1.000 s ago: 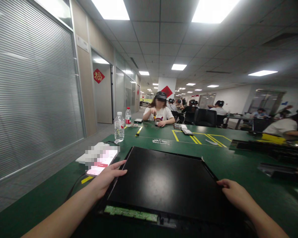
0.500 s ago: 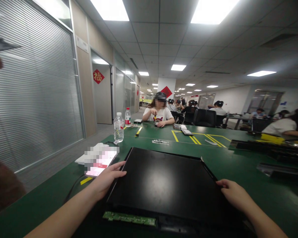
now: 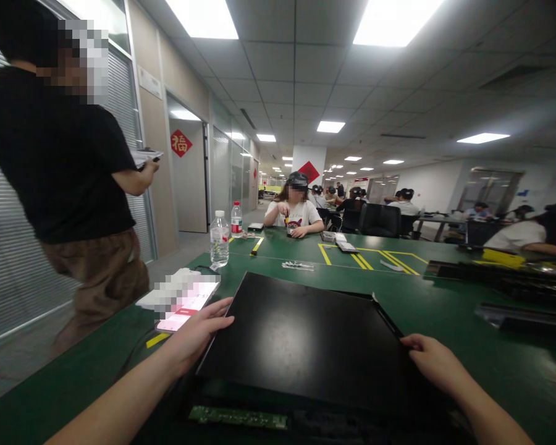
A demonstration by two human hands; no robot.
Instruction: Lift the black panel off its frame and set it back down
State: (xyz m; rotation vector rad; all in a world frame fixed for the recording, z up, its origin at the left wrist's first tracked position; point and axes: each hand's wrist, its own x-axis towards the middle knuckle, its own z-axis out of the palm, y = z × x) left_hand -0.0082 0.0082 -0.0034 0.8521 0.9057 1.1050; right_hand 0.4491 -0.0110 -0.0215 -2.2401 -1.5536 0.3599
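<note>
A large black LCD screen panel lies before me, low over the green table. Its face is glossy, with a bright reflection in the middle. My left hand grips the panel's left edge, thumb on top and the other fingers partly hidden under the side. At the right edge, my right hand pinches the rim between thumb and fingers. Below the panel's near edge a strip of green circuit board shows in shadow. A dark frame edge is visible along the panel's right side.
Left of the panel lie a lit phone and a white packet; a water bottle stands behind. Black metal parts are piled at the right. A co-worker sits across the table. A person in black walks at the left.
The panel's left side has risen slightly and now covers the dark rim there. The circuit board strip has darkened. A person has come into view at the left.
</note>
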